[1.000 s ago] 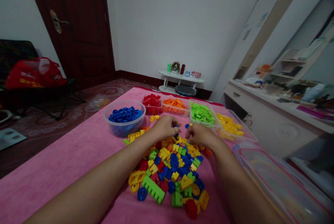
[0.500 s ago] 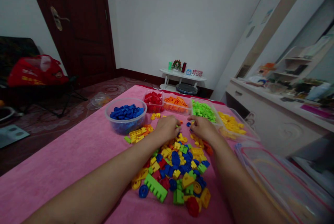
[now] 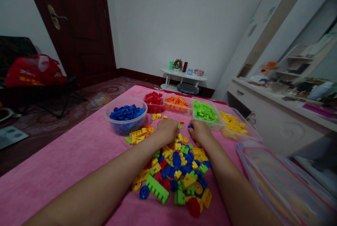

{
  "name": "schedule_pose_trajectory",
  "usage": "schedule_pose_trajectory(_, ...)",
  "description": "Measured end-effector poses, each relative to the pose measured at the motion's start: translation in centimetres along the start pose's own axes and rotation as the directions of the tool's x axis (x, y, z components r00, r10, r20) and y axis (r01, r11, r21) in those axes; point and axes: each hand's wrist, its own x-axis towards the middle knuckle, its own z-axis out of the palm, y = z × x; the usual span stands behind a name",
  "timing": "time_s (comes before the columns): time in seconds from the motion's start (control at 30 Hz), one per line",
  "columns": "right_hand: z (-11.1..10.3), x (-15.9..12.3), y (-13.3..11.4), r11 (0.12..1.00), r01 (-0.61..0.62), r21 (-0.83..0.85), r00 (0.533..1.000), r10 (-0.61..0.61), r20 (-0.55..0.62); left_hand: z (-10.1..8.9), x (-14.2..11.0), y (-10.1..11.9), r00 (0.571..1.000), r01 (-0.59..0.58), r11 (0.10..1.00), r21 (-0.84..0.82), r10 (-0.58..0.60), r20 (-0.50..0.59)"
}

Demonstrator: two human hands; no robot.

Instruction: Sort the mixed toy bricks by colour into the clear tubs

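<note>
Building blocks (image 3: 177,159) in mixed colours are lying in a loose heap on the pink-covered counter (image 3: 79,152), between the two forearms. The left hand (image 3: 167,130) is curling downward at the heap's far edge; its fingertips are hidden, so whether it is gripping anything cannot be told. The right hand (image 3: 201,131) is pinching a small blue piece (image 3: 190,126) just beside the heap. Beyond, a round tub (image 3: 126,126) is holding blue pieces, while red, orange, green and yellow ones are sitting in separate clear boxes (image 3: 210,124). The step in hand seems to be picking out single pieces; moving the blue one cleanly would be calling for a firm fingertip pinch and a lift clear of its neighbours.
</note>
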Motion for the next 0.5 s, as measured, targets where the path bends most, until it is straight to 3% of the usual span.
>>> schedule_pose_trajectory(0.17,-0.2,0.2,0.4,0.993,0.042,0.113,0.999,-0.045,0.023,-0.3,-0.3,0.2,1.0,0.007,0.998,-0.066,-0.005,0.02)
schedule_pose_trajectory(0.33,-0.6,0.4,0.3,0.969,0.086,0.23,0.996,-0.087,-0.008,0.9,0.2,-0.7,1.0,0.012,0.972,-0.234,-0.015,-0.011)
schedule_pose_trajectory(0.43,-1.3,0.4,0.0,0.948,0.124,0.293,0.992,-0.112,-0.058,1.6,1.0,-1.3,0.999,0.011,0.914,-0.405,-0.023,-0.025)
schedule_pose_trajectory(0.5,-1.9,0.2,-0.4,0.903,0.149,0.404,0.986,-0.104,-0.13,1.6,1.6,-1.6,0.999,0.036,0.827,-0.561,-0.05,-0.01)
